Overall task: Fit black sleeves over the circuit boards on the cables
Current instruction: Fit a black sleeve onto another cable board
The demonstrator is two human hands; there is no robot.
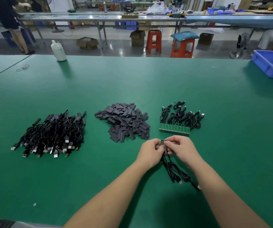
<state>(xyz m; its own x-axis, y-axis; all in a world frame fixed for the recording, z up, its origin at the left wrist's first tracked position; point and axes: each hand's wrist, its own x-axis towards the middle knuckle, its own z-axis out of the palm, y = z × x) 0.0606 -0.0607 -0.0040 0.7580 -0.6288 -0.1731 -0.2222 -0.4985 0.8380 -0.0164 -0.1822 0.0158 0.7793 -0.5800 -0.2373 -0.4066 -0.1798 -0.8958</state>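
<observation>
A: It is a workshop hall, and the near surface is a wide green table with a long bench and two red stools behind it.

B: How do the hands stand?

A: Both forearms come in from the bottom edge and meet a little right of the middle. The left hand has its fingers curled and pinches a small circuit board from the left. The right hand is also curled, and its fingertips pinch a black sleeve just beside the board, touching it. If the sleeve is already over the board end, I cannot tell. The cable of this board hangs down between the wrists and lies on the table.

B: And around them?

A: Just beyond the hands lies a row of green boards with cables. To the left of it is the heap of loose sleeves, near the hands. Further left is a pile of cables that already wear sleeves, well apart. A white bottle stands at the far edge, and a blue bin sits at the far right corner. The widest bare green is beyond the three piles and at the near left.
</observation>
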